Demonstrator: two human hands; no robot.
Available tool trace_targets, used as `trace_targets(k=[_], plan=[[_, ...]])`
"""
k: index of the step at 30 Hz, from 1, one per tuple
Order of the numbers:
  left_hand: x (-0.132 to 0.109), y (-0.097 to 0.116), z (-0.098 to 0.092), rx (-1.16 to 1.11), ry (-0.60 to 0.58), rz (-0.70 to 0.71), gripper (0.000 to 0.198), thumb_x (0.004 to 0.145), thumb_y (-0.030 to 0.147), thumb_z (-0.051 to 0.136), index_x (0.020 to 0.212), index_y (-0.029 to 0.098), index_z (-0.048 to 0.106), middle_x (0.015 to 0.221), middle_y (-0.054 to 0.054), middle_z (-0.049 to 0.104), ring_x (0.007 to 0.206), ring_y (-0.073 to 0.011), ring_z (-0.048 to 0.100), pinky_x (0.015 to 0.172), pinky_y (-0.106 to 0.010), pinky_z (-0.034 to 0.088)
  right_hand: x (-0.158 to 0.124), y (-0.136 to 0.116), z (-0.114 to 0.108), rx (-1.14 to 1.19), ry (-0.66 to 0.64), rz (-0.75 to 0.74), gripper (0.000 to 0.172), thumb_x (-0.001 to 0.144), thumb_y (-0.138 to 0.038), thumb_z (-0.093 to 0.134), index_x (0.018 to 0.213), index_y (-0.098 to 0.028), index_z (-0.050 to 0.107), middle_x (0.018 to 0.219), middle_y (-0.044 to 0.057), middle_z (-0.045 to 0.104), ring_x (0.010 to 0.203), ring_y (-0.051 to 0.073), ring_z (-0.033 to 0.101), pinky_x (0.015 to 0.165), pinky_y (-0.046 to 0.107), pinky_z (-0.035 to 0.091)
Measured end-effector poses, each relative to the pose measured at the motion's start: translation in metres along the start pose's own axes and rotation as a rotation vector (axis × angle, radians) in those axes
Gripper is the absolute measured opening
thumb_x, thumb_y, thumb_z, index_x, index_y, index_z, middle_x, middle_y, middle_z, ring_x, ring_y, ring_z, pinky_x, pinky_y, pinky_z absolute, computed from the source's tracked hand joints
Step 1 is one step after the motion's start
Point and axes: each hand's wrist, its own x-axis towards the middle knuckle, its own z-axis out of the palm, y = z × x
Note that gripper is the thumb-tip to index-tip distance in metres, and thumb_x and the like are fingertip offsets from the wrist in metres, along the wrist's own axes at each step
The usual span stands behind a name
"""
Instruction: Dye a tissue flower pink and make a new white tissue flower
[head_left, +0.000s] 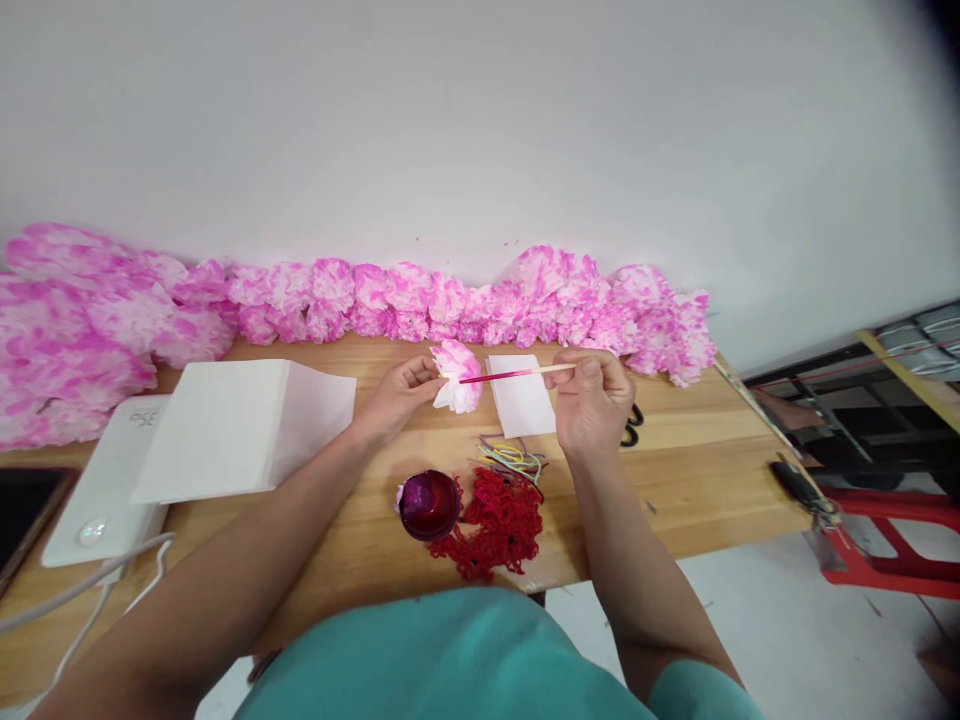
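My left hand (405, 395) is closed on the edge of a white and pink paper flower (457, 378), held over the middle of the table. In my right hand (596, 395) is a thin wooden stick (517, 374), pinched near its pale end. Its other end is stained red and lies against the flower's petals. Nearer to me stands a small cup (430, 505) with dark red-purple liquid. Beside it lies a heap of red crinkled yarn (499, 520), with several coloured strings (511, 458) just behind. A stack of white paper (521, 395) rests between my hands.
Pink and white paper flowers (409, 295) line the wall along the table's (697, 480) back edge. A large folded white sheet (217, 430) covers part of a white device (101, 500) with a cable. Black scissor handles (632, 428) show behind my right hand; keys (802, 490) lie at the right edge.
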Motion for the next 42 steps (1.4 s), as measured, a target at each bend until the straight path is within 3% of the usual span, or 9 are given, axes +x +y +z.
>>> trace_targets(k=[10,18,27,33,38,42], plan=[[0.001,-0.001,0.0,-0.02,-0.023,0.032,0.031,0.071,0.03,0.087,0.087,0.016,0.063,0.079,0.001,0.068,0.071,-0.0107,0.061,0.069,-0.021,0.044,-0.007,-0.003,0.0,-0.131,-0.078,-0.075,0.019,0.083,-0.044,0.077,0.081,-0.025,0.078,0.068,-0.002,0.069,0.056,0.009,0.059,0.056,0.024,0.047],[0.002,-0.001,0.0,-0.036,-0.023,0.044,0.03,0.071,0.029,0.086,0.088,0.016,0.065,0.082,-0.001,0.07,0.073,-0.0123,0.062,0.071,-0.023,0.045,-0.002,0.0,0.001,-0.022,-0.039,-0.084,0.023,0.081,-0.047,0.079,0.077,-0.024,0.076,0.065,-0.003,0.067,0.054,0.009,0.057,0.054,0.023,0.045],[0.0,0.005,0.004,-0.015,0.001,0.031,0.031,0.07,0.031,0.087,0.086,0.017,0.064,0.08,0.0,0.069,0.072,-0.0125,0.06,0.071,-0.024,0.043,-0.01,-0.006,0.0,-0.151,-0.174,-0.157,0.01,0.088,-0.035,0.073,0.086,-0.027,0.079,0.068,-0.002,0.07,0.059,0.01,0.062,0.056,0.023,0.046],[0.001,0.001,0.002,-0.018,0.001,0.047,0.03,0.073,0.035,0.085,0.087,0.016,0.066,0.084,-0.002,0.07,0.074,-0.0125,0.06,0.073,-0.024,0.043,-0.011,-0.009,0.001,-0.133,-0.199,-0.173,0.016,0.088,-0.041,0.072,0.082,-0.026,0.077,0.066,-0.001,0.067,0.06,0.013,0.062,0.059,0.028,0.048],[0.001,-0.001,0.001,-0.015,-0.002,0.046,0.031,0.075,0.038,0.084,0.09,0.016,0.068,0.088,-0.003,0.072,0.079,-0.0137,0.062,0.076,-0.025,0.045,-0.014,-0.007,0.001,-0.192,-0.281,-0.209,0.01,0.089,-0.034,0.071,0.088,-0.028,0.078,0.067,-0.001,0.068,0.068,0.015,0.063,0.061,0.027,0.049],[0.0,0.003,0.003,-0.021,0.003,0.032,0.029,0.072,0.033,0.086,0.087,0.016,0.067,0.084,-0.001,0.07,0.074,-0.0125,0.061,0.073,-0.023,0.044,-0.012,-0.007,0.0,-0.185,-0.211,-0.135,0.017,0.088,-0.041,0.071,0.083,-0.025,0.078,0.069,0.0,0.069,0.061,0.013,0.062,0.056,0.027,0.049]])
